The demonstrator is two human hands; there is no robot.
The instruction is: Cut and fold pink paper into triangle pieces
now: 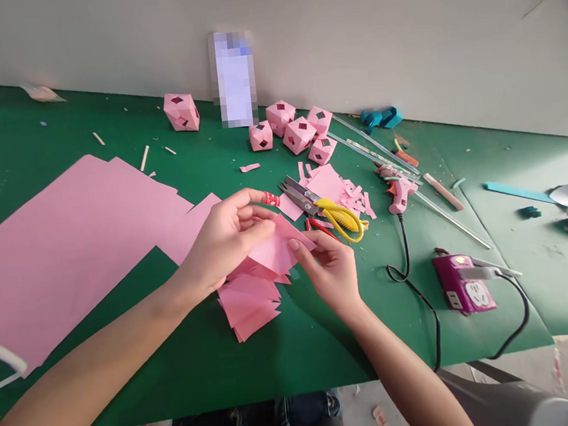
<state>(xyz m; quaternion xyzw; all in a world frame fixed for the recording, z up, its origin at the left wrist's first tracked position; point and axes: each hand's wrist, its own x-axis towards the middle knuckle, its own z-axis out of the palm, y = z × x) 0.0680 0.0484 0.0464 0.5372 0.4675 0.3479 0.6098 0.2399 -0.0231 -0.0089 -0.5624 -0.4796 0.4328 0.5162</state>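
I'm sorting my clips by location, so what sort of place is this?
Probably a craft workspace: folded pink paper shapes, yellow-handled scissors and a glue gun all sit on the green table.

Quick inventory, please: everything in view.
table: one, green, below
wall: one, grey, behind
held paper: at least one, pink, centre
paper pieces: several, pink, just below held paper
folded paper shapes: six, pink, near wall
large sheets: several, pink, left
scissors: one pair, yellow-handled, centre-right
tool handle: one, red, beside scissors
paper scraps: many, pink, around scissors
glue gun: one, pink, right
rods: several, clear, beside glue gun
power block: one, magenta, right
panel: one, blurred whitish, against wall
strip: one, blue, far right
left hand: one, red-wrapped finger, centre
right hand: one, bare, centre
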